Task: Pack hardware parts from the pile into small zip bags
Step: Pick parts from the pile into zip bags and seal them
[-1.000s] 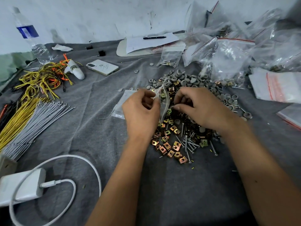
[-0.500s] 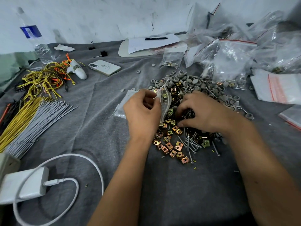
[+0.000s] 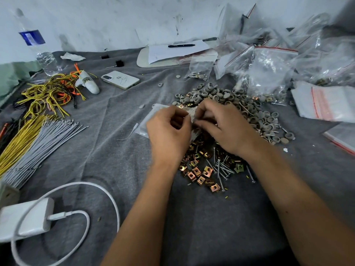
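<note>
grey cloth (image 3: 115, 160) under scuffed white wall (image 3: 115, 20); frame centre, left hand (image 3: 169, 135) and right hand (image 3: 224, 127) pinch small bag (image 3: 193, 117) above hardware pile (image 3: 211, 166).

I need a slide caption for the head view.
Both hands hold a small zip bag above the hardware pile.

Brass-gold clips (image 3: 199, 172) and silver screws (image 3: 222, 167) at six o'clock, grey caps (image 3: 247, 104) at one; yellow wires (image 3: 44, 95) (some orange) at ten, on grey cloth (image 3: 115, 154).
</note>
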`<state>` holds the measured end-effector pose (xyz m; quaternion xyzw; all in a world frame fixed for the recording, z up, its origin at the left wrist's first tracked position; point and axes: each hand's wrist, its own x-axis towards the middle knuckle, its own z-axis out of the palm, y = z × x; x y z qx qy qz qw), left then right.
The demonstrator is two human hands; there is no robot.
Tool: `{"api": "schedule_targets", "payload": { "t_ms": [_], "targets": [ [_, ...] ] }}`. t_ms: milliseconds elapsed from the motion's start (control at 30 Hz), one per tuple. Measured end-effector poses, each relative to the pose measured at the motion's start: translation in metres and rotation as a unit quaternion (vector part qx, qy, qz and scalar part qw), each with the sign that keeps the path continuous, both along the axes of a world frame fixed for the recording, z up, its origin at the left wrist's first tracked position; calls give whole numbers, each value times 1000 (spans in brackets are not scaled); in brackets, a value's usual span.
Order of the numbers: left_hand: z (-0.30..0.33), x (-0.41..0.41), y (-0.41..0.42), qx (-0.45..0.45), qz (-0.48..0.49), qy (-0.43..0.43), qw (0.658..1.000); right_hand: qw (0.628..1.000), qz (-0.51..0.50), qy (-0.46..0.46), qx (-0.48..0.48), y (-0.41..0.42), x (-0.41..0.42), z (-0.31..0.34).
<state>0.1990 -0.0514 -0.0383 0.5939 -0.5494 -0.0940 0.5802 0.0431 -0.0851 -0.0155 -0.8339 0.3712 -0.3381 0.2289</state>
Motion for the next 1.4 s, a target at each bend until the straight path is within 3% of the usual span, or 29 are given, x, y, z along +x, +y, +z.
{"api": "schedule_targets", "payload": {
  "t_ms": [233, 400, 467, 600, 700, 767, 933, 1167, 1300, 1400],
  "targets": [
    [3, 1, 3, -64, 66, -36, 995, 998, -41, -45, -3, -1, 3, -4],
    [3, 4, 3, -57, 85, -54, 993, 980, -110, -159, -44, -2, -4, -1],
    [3, 3, 5, -53, 89, -53, 993, 980, -145, -113, -79, -5, -10, 0],
    [5, 2, 6, -50, 107, -49, 992, 981, -132, 115, -86, -10, -12, -7],
    [6, 3, 7, -48, 112, -48, 991, 973, -126, 170, -88, -10, -7, -9],
    [6, 3, 7, -45, 108, -50, 992, 978, -132, 132, -89, -9, -6, -9],
    [4, 1, 6, -41, 75, -64, 994, 985, -117, -99, -80, -2, -6, 1],
    [2, 0, 5, -55, 60, -77, 994, 995, -16, -1, -101, 0, 3, -4],
    [2, 1, 5, -52, 67, -65, 994, 990, -80, -64, -99, -2, -3, -3],
    [2, 1, 5, -49, 69, -66, 994, 981, -158, -45, -108, -7, -10, -4]
  ]
}}
